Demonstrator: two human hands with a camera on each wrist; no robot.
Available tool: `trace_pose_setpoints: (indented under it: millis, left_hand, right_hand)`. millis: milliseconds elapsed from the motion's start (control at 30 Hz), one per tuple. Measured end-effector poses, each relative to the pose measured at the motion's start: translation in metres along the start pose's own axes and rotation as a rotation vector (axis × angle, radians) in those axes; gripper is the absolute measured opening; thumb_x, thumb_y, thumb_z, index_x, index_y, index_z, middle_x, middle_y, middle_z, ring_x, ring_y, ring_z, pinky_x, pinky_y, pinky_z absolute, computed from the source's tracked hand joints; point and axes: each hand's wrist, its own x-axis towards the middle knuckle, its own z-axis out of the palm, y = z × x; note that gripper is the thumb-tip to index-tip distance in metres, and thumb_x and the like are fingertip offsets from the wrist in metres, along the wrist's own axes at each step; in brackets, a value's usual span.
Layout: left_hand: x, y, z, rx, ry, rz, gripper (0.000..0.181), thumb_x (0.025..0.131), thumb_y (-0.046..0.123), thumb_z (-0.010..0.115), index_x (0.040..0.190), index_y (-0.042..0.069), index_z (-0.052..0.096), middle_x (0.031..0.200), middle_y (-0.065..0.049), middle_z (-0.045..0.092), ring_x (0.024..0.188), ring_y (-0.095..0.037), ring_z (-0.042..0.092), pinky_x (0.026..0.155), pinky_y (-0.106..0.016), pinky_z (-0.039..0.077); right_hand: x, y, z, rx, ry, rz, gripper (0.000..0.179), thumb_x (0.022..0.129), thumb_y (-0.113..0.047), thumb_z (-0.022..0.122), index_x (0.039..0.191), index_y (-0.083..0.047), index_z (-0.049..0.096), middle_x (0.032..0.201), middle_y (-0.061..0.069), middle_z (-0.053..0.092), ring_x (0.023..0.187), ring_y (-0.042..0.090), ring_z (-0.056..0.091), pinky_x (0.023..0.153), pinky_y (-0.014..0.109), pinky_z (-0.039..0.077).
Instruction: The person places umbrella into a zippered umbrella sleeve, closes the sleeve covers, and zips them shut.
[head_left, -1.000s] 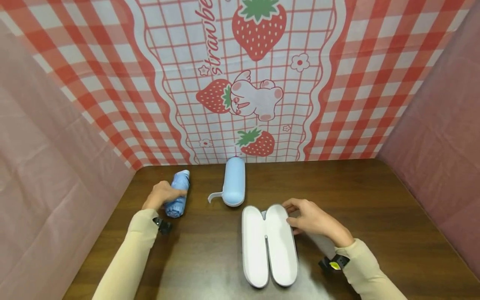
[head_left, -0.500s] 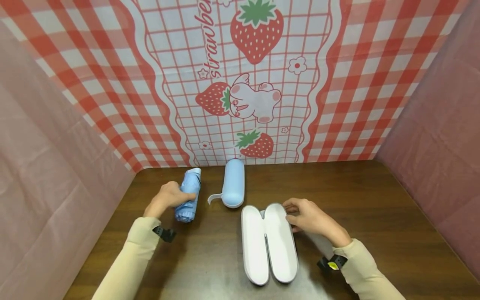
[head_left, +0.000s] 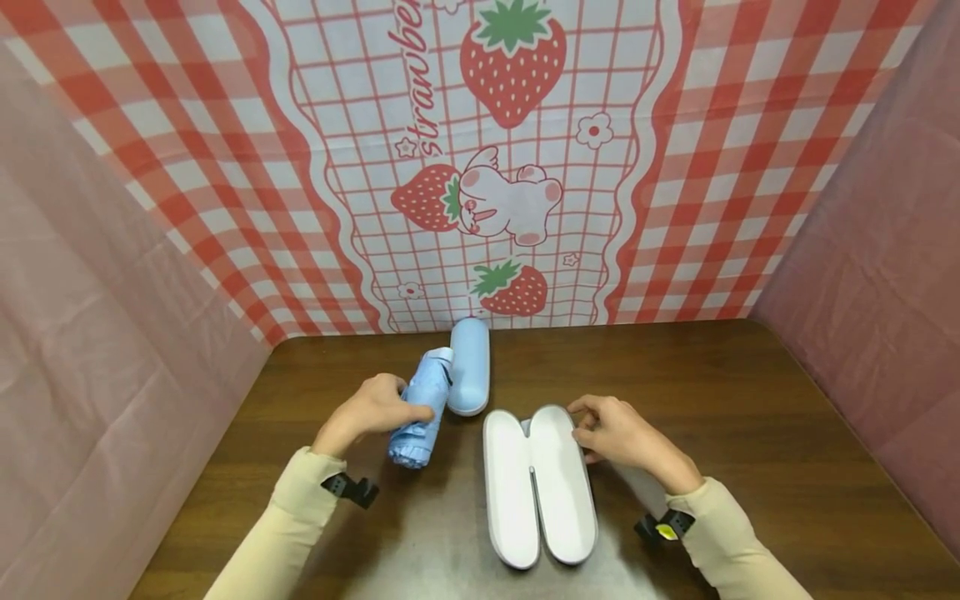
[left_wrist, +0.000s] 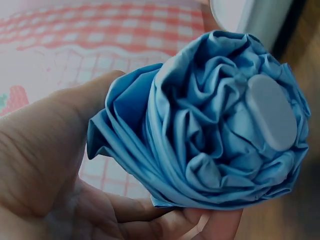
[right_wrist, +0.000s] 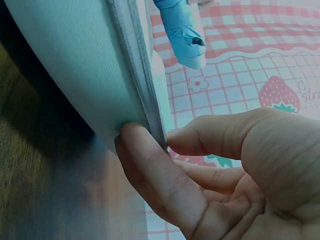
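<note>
My left hand (head_left: 378,406) grips a light-blue folding umbrella (head_left: 422,408), rolled up and held tilted left of the open case. In the left wrist view, the bunched fabric end of the umbrella (left_wrist: 215,125) faces the camera, with a pale oval piece on it. A long zip case (head_left: 566,500) lies spread open on the table, both white halves up. My right hand (head_left: 618,432) pinches the rim of its right half near the far end. The right wrist view has thumb and fingers on the grey zip edge of the case (right_wrist: 75,55).
Behind the umbrella, a light-blue rounded case (head_left: 471,367) stands near the back of the brown wooden table (head_left: 675,375); the umbrella partly covers it. A red checked strawberry cloth (head_left: 720,167) hangs at the back, with pink cloth (head_left: 870,250) along the sides.
My left hand has carried the umbrella to the right and toward me, from the table's left side to in front of the blue rounded case. My right hand keeps its place on the open case.
</note>
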Motion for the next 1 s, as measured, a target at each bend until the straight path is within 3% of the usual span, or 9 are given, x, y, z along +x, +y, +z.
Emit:
trace_pose_setpoints:
  millis: [267, 400, 500, 633, 767, 900, 1000]
  left_hand:
    - [-0.012, 0.027, 0.013, -0.072, -0.1, 0.141, 0.036, 0.073, 0.038, 0.08, 0.091, 0.008, 0.074, 0.085, -0.002, 0.07, 0.069, -0.011, 0.057, 0.06, -0.027, 0.049]
    - [-0.018, 0.041, 0.019, -0.062, -0.148, 0.208, 0.031, 0.074, 0.038, 0.08, 0.077, 0.012, 0.064, 0.074, 0.003, 0.061, 0.063, -0.008, 0.052, 0.055, -0.025, 0.044]
    - [-0.021, 0.052, 0.026, -0.023, -0.156, 0.244, 0.037, 0.075, 0.04, 0.08, 0.067, 0.016, 0.052, 0.061, 0.006, 0.047, 0.057, -0.007, 0.045, 0.052, -0.023, 0.039]
    - [-0.028, 0.066, 0.038, -0.017, -0.166, 0.257, 0.037, 0.075, 0.04, 0.081, 0.067, 0.018, 0.053, 0.059, 0.008, 0.046, 0.055, -0.007, 0.044, 0.05, -0.023, 0.039]
    - [-0.033, 0.08, 0.054, 0.0, -0.162, 0.249, 0.031, 0.073, 0.038, 0.082, 0.083, 0.013, 0.065, 0.067, 0.004, 0.058, 0.059, -0.009, 0.054, 0.053, -0.027, 0.048]
    - [-0.035, 0.091, 0.073, 0.076, -0.131, 0.233, 0.05, 0.071, 0.037, 0.084, 0.109, 0.009, 0.067, 0.077, 0.001, 0.065, 0.066, -0.011, 0.062, 0.06, -0.028, 0.053]
    - [-0.037, 0.097, 0.086, 0.138, -0.103, 0.214, 0.064, 0.07, 0.038, 0.087, 0.118, 0.004, 0.062, 0.082, -0.003, 0.065, 0.069, -0.014, 0.064, 0.062, -0.03, 0.054]
  right_hand:
    - [0.0, -0.001, 0.001, 0.008, -0.006, 0.011, 0.04, 0.094, 0.0, 0.065, 0.131, 0.011, 0.058, 0.083, 0.01, 0.067, 0.062, 0.017, 0.069, 0.059, 0.032, 0.061]
    - [0.0, -0.002, 0.001, 0.013, -0.004, 0.012, 0.04, 0.093, 0.0, 0.064, 0.131, 0.011, 0.058, 0.082, 0.01, 0.067, 0.061, 0.016, 0.069, 0.058, 0.031, 0.061]
    - [-0.001, -0.003, 0.002, 0.005, 0.004, 0.014, 0.039, 0.093, 0.0, 0.065, 0.13, 0.01, 0.059, 0.081, 0.009, 0.067, 0.06, 0.016, 0.069, 0.058, 0.03, 0.061]
    - [-0.001, -0.003, 0.002, -0.007, 0.008, 0.002, 0.038, 0.092, 0.0, 0.065, 0.128, 0.011, 0.06, 0.079, 0.008, 0.068, 0.059, 0.016, 0.069, 0.057, 0.03, 0.06]
    - [0.0, -0.002, 0.001, -0.036, 0.022, -0.027, 0.039, 0.089, 0.0, 0.064, 0.125, 0.015, 0.061, 0.075, 0.004, 0.069, 0.057, 0.015, 0.07, 0.055, 0.028, 0.06]
    - [0.0, -0.002, 0.001, -0.049, 0.031, -0.04, 0.04, 0.086, 0.001, 0.063, 0.123, 0.016, 0.062, 0.072, 0.002, 0.068, 0.055, 0.013, 0.069, 0.054, 0.028, 0.059]
    - [-0.001, -0.003, 0.001, -0.051, 0.041, -0.039, 0.041, 0.085, 0.001, 0.062, 0.123, 0.016, 0.063, 0.073, 0.003, 0.069, 0.055, 0.013, 0.069, 0.054, 0.028, 0.059]
